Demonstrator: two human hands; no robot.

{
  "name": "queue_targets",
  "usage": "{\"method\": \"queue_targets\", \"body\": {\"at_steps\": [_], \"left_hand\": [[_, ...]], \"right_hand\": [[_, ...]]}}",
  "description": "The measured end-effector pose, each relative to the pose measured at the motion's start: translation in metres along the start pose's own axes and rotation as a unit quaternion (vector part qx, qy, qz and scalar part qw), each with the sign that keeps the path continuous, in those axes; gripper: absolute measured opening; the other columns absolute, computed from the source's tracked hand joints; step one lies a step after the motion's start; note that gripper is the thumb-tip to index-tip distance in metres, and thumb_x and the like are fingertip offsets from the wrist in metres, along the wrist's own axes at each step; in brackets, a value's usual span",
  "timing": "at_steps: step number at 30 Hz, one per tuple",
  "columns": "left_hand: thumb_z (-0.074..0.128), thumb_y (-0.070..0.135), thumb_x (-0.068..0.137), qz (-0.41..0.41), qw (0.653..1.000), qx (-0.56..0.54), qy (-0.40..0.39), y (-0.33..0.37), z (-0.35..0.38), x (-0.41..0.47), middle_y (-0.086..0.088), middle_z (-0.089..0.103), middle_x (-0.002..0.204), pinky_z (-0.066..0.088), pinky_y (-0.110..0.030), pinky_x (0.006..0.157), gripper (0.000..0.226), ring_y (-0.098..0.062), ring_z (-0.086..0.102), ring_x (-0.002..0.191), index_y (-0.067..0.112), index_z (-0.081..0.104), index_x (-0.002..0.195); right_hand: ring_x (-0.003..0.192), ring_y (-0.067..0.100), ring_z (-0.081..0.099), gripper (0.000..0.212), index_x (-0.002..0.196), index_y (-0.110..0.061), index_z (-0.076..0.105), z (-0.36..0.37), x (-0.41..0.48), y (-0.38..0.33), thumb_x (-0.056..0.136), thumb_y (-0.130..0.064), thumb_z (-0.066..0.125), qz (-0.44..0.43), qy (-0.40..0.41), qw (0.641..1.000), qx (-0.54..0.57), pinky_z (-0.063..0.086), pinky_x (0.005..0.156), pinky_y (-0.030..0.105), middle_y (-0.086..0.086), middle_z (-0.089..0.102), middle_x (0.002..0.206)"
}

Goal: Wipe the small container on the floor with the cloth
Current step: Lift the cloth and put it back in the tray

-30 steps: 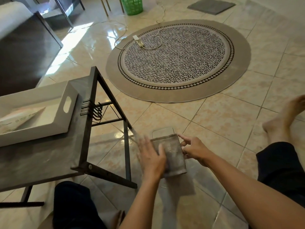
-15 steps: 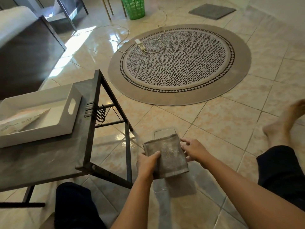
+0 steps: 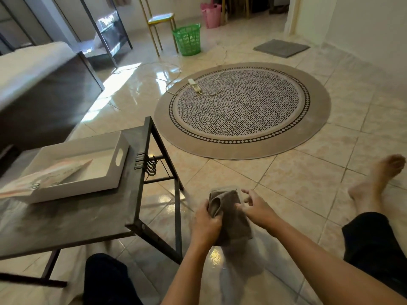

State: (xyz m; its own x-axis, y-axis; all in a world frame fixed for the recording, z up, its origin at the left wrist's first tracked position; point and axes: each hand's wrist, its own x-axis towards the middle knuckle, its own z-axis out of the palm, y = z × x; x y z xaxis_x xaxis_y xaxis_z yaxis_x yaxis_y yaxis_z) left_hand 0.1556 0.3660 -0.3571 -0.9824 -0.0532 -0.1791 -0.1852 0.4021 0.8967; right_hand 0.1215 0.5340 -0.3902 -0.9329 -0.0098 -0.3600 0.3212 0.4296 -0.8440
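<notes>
A small clear container (image 3: pixel 240 192) shows only by its far rim, low in the middle of the head view, above the tiled floor. A grey-brown cloth (image 3: pixel 235 221) covers most of it and hangs down on the near side. My left hand (image 3: pixel 206 223) is shut on the bunched left edge of the cloth. My right hand (image 3: pixel 255 209) rests on the right side of the container and cloth, fingers curled at the rim. Whether the container touches the floor is hidden by the cloth.
A dark low table (image 3: pixel 88 216) stands at the left, its metal leg close to my left hand. A white tray (image 3: pixel 119 166) with a packet lies on it. A round patterned rug (image 3: pixel 242 111) with a power strip lies ahead. My bare foot (image 3: pixel 374 181) lies to the right.
The cloth, flat over the container before, is now bunched at its left edge in my left hand. The camera has tilted up, showing more of the room.
</notes>
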Motion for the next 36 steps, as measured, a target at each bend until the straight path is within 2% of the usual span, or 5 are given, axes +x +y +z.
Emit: {"method": "queue_targets", "body": {"at_steps": [6,16,19,23,36], "left_hand": [[0.068,0.011,0.089,0.089,0.995,-0.036,0.006,0.052,-0.044,-0.013,0.000,0.063,0.104,0.056,-0.029,0.077,0.026,-0.015,0.063,0.096,0.021,0.058,0.111],[0.076,0.024,0.083,0.129,0.967,0.085,0.205,0.108,-0.180,-0.016,0.007,0.063,0.091,0.053,-0.030,0.074,0.022,-0.010,0.060,0.085,0.018,0.062,0.100],[0.078,0.026,0.081,0.120,0.946,0.160,0.255,0.118,-0.228,-0.005,0.001,0.064,0.086,0.050,-0.034,0.073,0.025,-0.018,0.060,0.081,0.014,0.065,0.099],[0.080,0.027,0.079,0.099,0.920,0.232,0.298,0.119,-0.285,0.019,-0.006,0.061,0.080,0.038,-0.033,0.066,0.023,-0.025,0.057,0.077,0.012,0.064,0.087],[0.077,0.025,0.081,0.006,0.906,0.320,0.276,0.062,-0.350,0.092,-0.016,0.067,0.093,0.041,-0.037,0.066,0.024,-0.030,0.059,0.085,0.012,0.059,0.090]], "right_hand": [[0.112,0.026,0.060,0.071,0.146,-0.020,0.033,-0.003,-0.015,-0.044,0.088,-0.027,0.072,0.011,-0.100,0.970,0.223,0.056,0.094,0.043,0.009,0.057,0.124],[0.097,0.029,0.073,0.052,0.126,-0.022,0.046,0.006,-0.042,-0.198,0.085,-0.009,0.075,-0.175,-0.118,0.964,0.163,0.062,0.079,0.052,0.015,0.070,0.113],[0.092,0.021,0.070,0.067,0.134,-0.036,0.042,0.029,-0.042,-0.247,0.084,-0.005,0.074,-0.269,-0.097,0.956,0.071,0.064,0.069,0.037,0.004,0.066,0.104],[0.098,0.012,0.061,0.036,0.117,-0.019,0.067,0.067,-0.029,-0.299,0.083,-0.009,0.074,-0.337,-0.057,0.935,-0.093,0.053,0.078,0.021,-0.001,0.067,0.106],[0.104,0.026,0.065,0.038,0.118,-0.011,0.069,0.161,0.030,-0.342,0.080,-0.011,0.072,-0.303,-0.045,0.905,-0.297,0.056,0.089,0.037,0.010,0.070,0.115]]}}
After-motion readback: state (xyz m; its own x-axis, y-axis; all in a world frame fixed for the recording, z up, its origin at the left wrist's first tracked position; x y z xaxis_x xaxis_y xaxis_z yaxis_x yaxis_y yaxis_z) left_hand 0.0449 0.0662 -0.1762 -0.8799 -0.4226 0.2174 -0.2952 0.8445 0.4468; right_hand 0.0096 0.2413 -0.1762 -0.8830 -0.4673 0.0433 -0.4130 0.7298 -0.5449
